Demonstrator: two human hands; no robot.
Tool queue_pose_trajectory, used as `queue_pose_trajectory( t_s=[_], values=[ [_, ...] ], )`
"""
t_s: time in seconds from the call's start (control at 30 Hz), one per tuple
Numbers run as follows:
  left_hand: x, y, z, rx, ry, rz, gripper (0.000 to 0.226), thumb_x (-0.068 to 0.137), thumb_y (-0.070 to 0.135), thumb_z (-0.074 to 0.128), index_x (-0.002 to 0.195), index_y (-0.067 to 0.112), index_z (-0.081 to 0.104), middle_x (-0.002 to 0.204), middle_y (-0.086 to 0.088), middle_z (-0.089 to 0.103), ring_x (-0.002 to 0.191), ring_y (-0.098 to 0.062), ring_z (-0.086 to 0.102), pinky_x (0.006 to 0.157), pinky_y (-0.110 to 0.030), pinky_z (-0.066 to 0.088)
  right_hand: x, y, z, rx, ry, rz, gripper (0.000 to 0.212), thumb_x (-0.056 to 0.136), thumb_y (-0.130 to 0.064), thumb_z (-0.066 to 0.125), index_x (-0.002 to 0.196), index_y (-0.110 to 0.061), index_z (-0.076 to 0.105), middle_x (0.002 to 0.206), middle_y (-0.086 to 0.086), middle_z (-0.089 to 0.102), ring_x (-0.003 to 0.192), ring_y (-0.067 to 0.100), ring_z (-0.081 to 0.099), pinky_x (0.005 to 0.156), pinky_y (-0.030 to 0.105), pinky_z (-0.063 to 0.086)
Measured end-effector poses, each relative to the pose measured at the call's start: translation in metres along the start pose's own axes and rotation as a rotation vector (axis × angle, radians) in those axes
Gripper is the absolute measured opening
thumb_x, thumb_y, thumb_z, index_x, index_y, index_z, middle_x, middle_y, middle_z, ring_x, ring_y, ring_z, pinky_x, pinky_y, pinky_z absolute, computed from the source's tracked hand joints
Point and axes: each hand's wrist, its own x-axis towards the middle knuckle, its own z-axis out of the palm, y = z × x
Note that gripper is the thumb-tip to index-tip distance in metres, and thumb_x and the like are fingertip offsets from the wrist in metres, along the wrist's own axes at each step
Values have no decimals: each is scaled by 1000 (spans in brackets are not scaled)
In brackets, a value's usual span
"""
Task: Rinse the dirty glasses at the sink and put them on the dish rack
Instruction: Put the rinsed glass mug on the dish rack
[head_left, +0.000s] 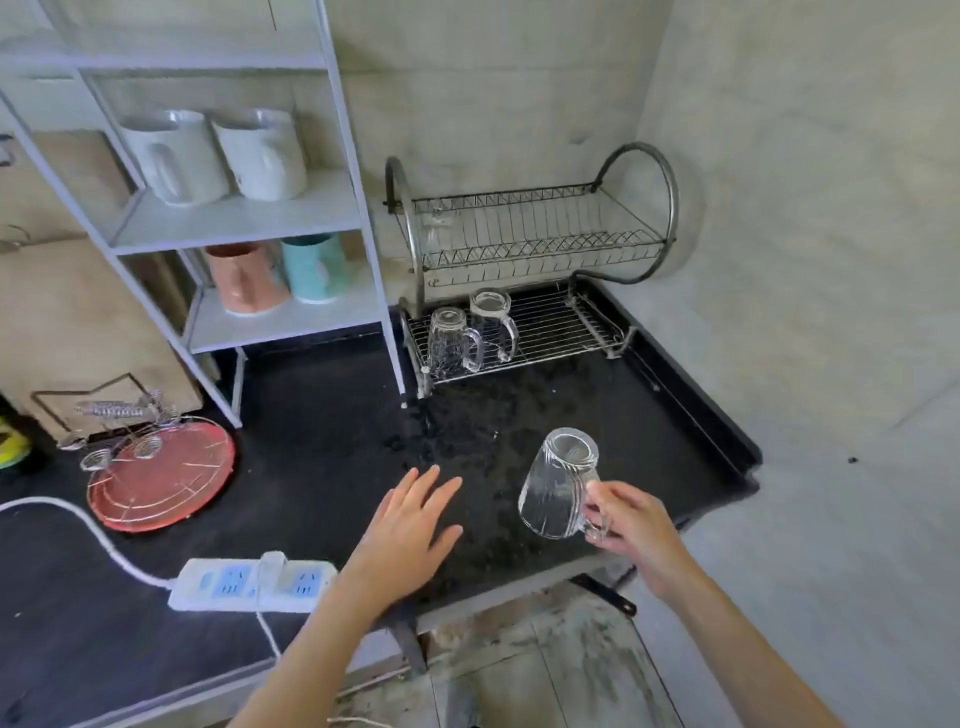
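My right hand (636, 525) grips the handle of a clear glass mug (556, 486), held upside down and tilted above the wet black counter (322, 415). My left hand (410, 525) hovers flat over the counter with straight, spread fingers and holds nothing. A two-tier wire dish rack (545, 291) stands at the back against the wall. Two glass mugs (452, 340) (493, 322) sit upside down on the left of its lower tier. Another glass (439, 228) shows faintly at the left end of the upper tier.
A white shelf unit (234, 223) with ceramic mugs stands left of the rack. A red round tray (161, 478) with wire holders lies at left. A white power strip (254, 582) with its cable sits near the front edge. Water drops cover the counter before the rack.
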Motion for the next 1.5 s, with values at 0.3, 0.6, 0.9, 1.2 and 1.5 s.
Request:
queue_pose_trajectory(
  t_s=[0.3,0.6,0.9,1.2,1.5],
  values=[
    [131,-22,-27,87,-104,-140,65,99,40,32,149,19,-4,157,-3,-10,144,-23,-8,116,-42,6,135,-61,0,99,106,50,19,92,-25,57,89,-8,64,94,7,63,103,23,61,93,48,50],
    [200,-35,-22,93,-174,-400,71,99,39,33,147,14,-14,155,-7,-17,144,-24,-12,116,-45,5,270,-112,19,-15,57,-98,15,94,-29,54,87,-19,63,79,-3,57,82,16,52,92,46,48],
    [217,-25,-15,88,-133,-555,71,99,38,31,146,11,-15,157,-2,-9,144,-24,-11,116,-43,5,330,-107,40,-211,-21,-113,32,95,-28,50,110,-1,59,101,8,60,94,18,53,89,35,42],
    [218,-22,-17,99,-142,-584,71,99,35,34,147,11,-12,157,1,-10,144,-25,-10,117,-42,9,335,-102,41,-335,-104,-101,46,97,-34,46,135,-7,47,143,3,45,126,19,45,98,29,34],
    [203,-9,-16,45,1,-612,72,97,38,37,148,19,-11,157,-4,-8,144,-26,-7,116,-46,5,294,-101,17,-739,-196,-279,62,95,-33,50,147,-12,23,152,6,29,138,22,31,111,35,28]
  ],
)
